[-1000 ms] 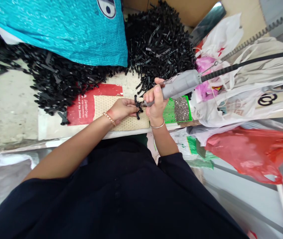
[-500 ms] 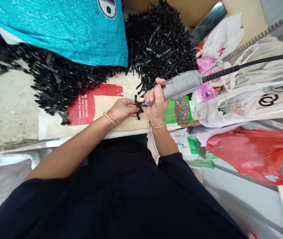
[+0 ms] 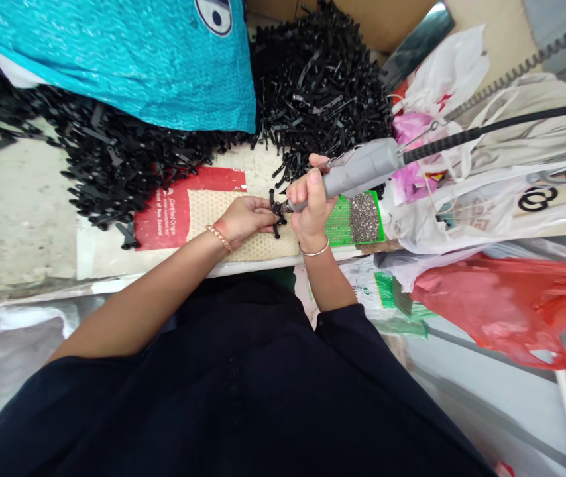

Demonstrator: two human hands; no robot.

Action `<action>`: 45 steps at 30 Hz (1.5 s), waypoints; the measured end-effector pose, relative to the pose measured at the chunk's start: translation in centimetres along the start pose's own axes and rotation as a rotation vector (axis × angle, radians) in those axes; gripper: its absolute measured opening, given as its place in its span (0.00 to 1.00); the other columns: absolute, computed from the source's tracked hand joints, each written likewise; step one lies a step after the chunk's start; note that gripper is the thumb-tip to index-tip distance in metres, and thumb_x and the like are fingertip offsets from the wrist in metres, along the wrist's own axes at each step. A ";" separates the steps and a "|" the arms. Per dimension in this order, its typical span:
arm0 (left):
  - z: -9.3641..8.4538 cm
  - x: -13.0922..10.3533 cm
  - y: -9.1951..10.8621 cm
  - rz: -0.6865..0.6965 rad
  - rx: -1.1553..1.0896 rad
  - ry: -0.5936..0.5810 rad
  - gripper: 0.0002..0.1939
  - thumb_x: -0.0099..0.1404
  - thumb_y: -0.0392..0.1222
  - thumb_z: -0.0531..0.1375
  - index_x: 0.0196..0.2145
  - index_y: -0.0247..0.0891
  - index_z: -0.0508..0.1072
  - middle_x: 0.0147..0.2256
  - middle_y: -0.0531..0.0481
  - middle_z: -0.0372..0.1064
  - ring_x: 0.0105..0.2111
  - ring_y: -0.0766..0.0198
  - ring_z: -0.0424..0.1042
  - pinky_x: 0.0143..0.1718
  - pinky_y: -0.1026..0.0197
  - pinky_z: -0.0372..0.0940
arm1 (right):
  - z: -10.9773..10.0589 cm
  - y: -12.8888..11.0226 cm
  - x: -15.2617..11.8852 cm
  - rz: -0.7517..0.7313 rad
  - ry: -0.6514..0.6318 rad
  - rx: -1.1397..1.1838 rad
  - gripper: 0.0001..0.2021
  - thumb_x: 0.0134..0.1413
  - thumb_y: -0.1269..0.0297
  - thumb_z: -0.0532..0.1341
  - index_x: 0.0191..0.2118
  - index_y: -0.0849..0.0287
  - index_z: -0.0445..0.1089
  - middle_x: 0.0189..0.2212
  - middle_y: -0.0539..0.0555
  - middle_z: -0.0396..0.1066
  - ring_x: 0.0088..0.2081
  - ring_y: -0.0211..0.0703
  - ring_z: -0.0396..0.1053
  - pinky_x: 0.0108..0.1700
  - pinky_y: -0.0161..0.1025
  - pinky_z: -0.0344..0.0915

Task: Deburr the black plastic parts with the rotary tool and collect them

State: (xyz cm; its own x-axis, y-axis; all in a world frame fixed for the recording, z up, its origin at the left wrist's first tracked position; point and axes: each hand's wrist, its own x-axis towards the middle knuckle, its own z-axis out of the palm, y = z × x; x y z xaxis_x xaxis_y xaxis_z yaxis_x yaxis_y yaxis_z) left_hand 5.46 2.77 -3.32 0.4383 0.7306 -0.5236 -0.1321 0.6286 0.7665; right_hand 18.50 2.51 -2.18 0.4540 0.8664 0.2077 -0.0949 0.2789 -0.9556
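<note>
My left hand [image 3: 244,220], with a beaded bracelet at its wrist, pinches a small black part [image 3: 276,230] above the cream honeycomb mat [image 3: 213,205]. My right hand [image 3: 311,209] is wrapped round a grey electric screwdriver [image 3: 362,164], tilted down to the left. The tool's tip meets the black part beside my left fingertips; the exact contact is hidden. Just right of my right hand lies a green tray [image 3: 340,225] with small metal screws [image 3: 364,218] at its right end.
Heaps of black parts [image 3: 327,86] lie behind, partly under a blue bag [image 3: 138,59]. A black cable [image 3: 506,126] and a coiled cord [image 3: 526,63] run from the tool to the upper right. Plastic bags, one red [image 3: 506,298], crowd the right side.
The screwdriver and my right hand have shifted very slightly to the left. My left hand and the black part look unmoved.
</note>
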 end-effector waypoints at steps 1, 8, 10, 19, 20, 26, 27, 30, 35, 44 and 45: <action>0.0 0.0 0.0 -0.002 -0.001 0.002 0.14 0.49 0.27 0.78 0.33 0.31 0.81 0.27 0.50 0.79 0.28 0.67 0.77 0.36 0.65 0.76 | 0.1 -0.1 0.0 -0.008 -0.002 0.009 0.19 0.64 0.38 0.61 0.48 0.47 0.67 0.23 0.42 0.49 0.20 0.36 0.55 0.24 0.37 0.60; 0.1 -0.2 0.0 0.009 0.003 0.005 0.14 0.49 0.27 0.78 0.33 0.31 0.81 0.28 0.50 0.79 0.28 0.67 0.77 0.37 0.64 0.76 | -0.4 0.4 0.3 -0.049 -0.052 0.032 0.20 0.62 0.38 0.62 0.50 0.45 0.67 0.24 0.42 0.49 0.21 0.38 0.56 0.25 0.39 0.60; 0.0 -0.1 0.0 0.012 0.001 0.006 0.13 0.50 0.27 0.77 0.32 0.31 0.81 0.29 0.50 0.79 0.28 0.67 0.77 0.37 0.63 0.77 | -0.5 0.5 0.4 -0.012 -0.031 -0.015 0.21 0.62 0.37 0.61 0.50 0.45 0.67 0.24 0.43 0.48 0.22 0.39 0.57 0.26 0.40 0.62; -0.2 0.1 -0.2 0.009 0.010 -0.015 0.15 0.49 0.29 0.78 0.34 0.31 0.82 0.28 0.50 0.79 0.28 0.67 0.77 0.37 0.64 0.77 | -0.5 0.8 0.3 0.025 -0.001 0.004 0.18 0.64 0.40 0.62 0.49 0.46 0.69 0.23 0.43 0.51 0.22 0.38 0.60 0.25 0.38 0.65; -0.2 0.1 -0.2 0.010 0.014 -0.013 0.15 0.49 0.29 0.78 0.34 0.31 0.82 0.28 0.50 0.79 0.28 0.67 0.77 0.37 0.64 0.77 | -0.5 0.8 0.3 0.019 -0.007 0.010 0.18 0.65 0.40 0.61 0.49 0.46 0.69 0.23 0.43 0.51 0.22 0.38 0.60 0.25 0.38 0.66; -0.2 0.1 -0.2 0.013 0.010 -0.008 0.16 0.49 0.29 0.79 0.35 0.31 0.82 0.28 0.49 0.79 0.29 0.66 0.78 0.39 0.63 0.77 | -0.4 0.6 0.2 0.046 -0.026 -0.027 0.20 0.63 0.38 0.62 0.48 0.46 0.69 0.24 0.43 0.52 0.23 0.39 0.61 0.26 0.39 0.67; -0.2 0.1 -0.2 0.011 0.007 -0.009 0.16 0.49 0.28 0.79 0.35 0.31 0.82 0.28 0.49 0.80 0.29 0.66 0.78 0.39 0.63 0.77 | -0.3 0.5 0.2 0.041 -0.033 -0.024 0.20 0.64 0.38 0.62 0.48 0.46 0.69 0.24 0.43 0.52 0.23 0.39 0.60 0.26 0.39 0.66; -0.3 0.2 -0.2 0.008 0.008 -0.020 0.16 0.49 0.28 0.79 0.35 0.30 0.82 0.29 0.49 0.80 0.29 0.66 0.78 0.39 0.62 0.78 | -0.2 0.4 0.2 -0.011 -0.068 0.023 0.19 0.64 0.39 0.63 0.48 0.47 0.68 0.22 0.41 0.52 0.21 0.36 0.57 0.24 0.38 0.64; -0.3 0.4 -0.3 0.003 0.016 -0.017 0.15 0.49 0.28 0.79 0.34 0.31 0.81 0.29 0.49 0.80 0.28 0.66 0.78 0.39 0.62 0.78 | -0.6 1.4 0.3 0.009 -0.138 -0.048 0.21 0.67 0.39 0.60 0.53 0.49 0.67 0.24 0.43 0.55 0.24 0.38 0.62 0.30 0.39 0.68; -0.3 0.6 -0.1 -0.026 0.018 0.018 0.15 0.49 0.26 0.78 0.33 0.30 0.80 0.30 0.47 0.81 0.28 0.64 0.80 0.46 0.54 0.81 | -0.7 1.7 0.8 0.061 -0.276 -0.022 0.18 0.66 0.42 0.63 0.48 0.50 0.68 0.24 0.44 0.59 0.23 0.37 0.62 0.27 0.39 0.67; -0.2 0.6 -0.1 -0.025 0.021 0.022 0.15 0.48 0.26 0.78 0.32 0.30 0.80 0.30 0.47 0.81 0.28 0.64 0.80 0.46 0.54 0.81 | -0.6 1.4 0.8 0.055 -0.289 0.011 0.17 0.65 0.42 0.65 0.46 0.50 0.68 0.24 0.43 0.59 0.21 0.35 0.60 0.25 0.39 0.65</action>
State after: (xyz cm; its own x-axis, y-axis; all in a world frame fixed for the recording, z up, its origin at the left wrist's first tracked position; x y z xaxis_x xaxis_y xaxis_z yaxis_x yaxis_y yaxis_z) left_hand 5.52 3.19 -3.80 0.4219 0.7206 -0.5502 -0.1024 0.6409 0.7608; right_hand 19.27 3.40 -3.51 0.1766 0.9621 0.2077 -0.1228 0.2309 -0.9652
